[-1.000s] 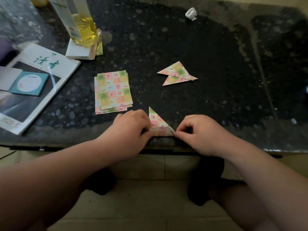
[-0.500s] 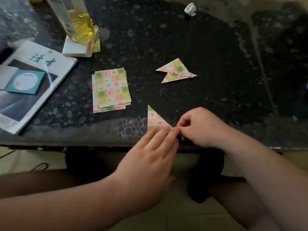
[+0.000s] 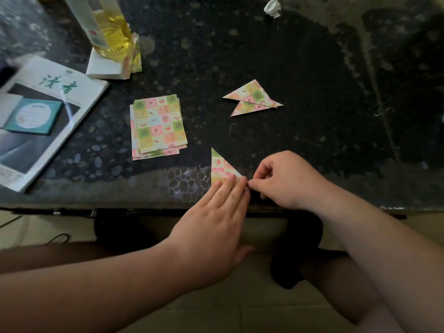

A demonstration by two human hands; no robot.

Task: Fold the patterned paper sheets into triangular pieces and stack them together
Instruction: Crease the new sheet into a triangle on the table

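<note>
At the near edge of the dark speckled bench (image 3: 312, 68) the folded paper triangle (image 3: 219, 164) lies flat, its sharp point aimed away from the person; the left hand (image 3: 216, 224) rests on its lower part, fingers straight and together, pressing it down; the right hand (image 3: 286, 181), fingers curled, pinches the triangle's right corner, its fingertips touching those of the left. The stack of unfolded patterned sheets (image 3: 158, 126) sits just left of the triangle; two finished triangles (image 3: 252, 97) lie overlapping farther back. A magazine (image 3: 60, 92), a bottle of yellow liquid (image 3: 110, 32) and a crumpled paper wad (image 3: 272, 7) lie beyond.
</note>
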